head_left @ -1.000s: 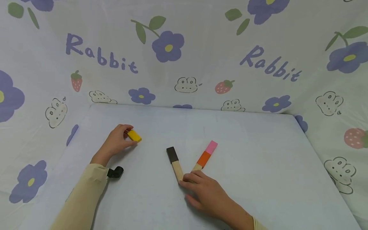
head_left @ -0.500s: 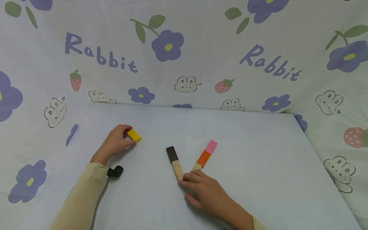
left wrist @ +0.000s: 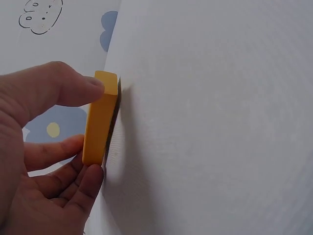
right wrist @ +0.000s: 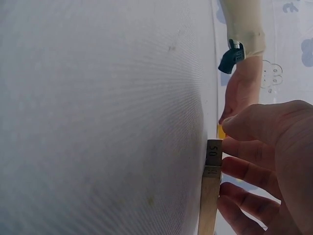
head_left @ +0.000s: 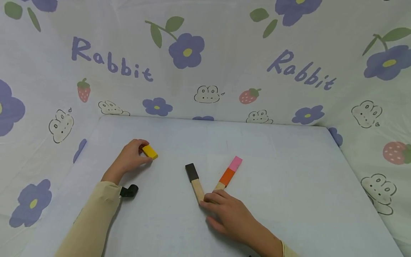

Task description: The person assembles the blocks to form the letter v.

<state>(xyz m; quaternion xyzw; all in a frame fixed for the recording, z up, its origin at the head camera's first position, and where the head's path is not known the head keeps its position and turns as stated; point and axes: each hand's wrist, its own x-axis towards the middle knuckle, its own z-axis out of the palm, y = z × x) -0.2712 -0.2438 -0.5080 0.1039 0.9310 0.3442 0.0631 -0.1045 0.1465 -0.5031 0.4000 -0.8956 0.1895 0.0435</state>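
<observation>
My left hand (head_left: 130, 157) pinches a flat yellow block (head_left: 150, 152) at the left of the white table, thumb at one end and fingertips at the other. In the left wrist view the yellow block (left wrist: 100, 120) stands on its narrow side with a shadow beside it. My right hand (head_left: 231, 214) rests its fingertips on the near ends of two rows of blocks that form a V. The left row has a dark block (head_left: 192, 172) and a plain wood block (head_left: 197, 191). An orange block (head_left: 227, 177) and a pink block (head_left: 236, 164) extend the right row beyond its wood piece, partly hidden by my fingers.
A black wrist camera (head_left: 129, 191) sticks out from the left sleeve (head_left: 93, 217) low over the white tabletop (head_left: 305, 185). Behind the table hangs a white cloth (head_left: 224, 43) printed with flowers, rabbits and strawberries.
</observation>
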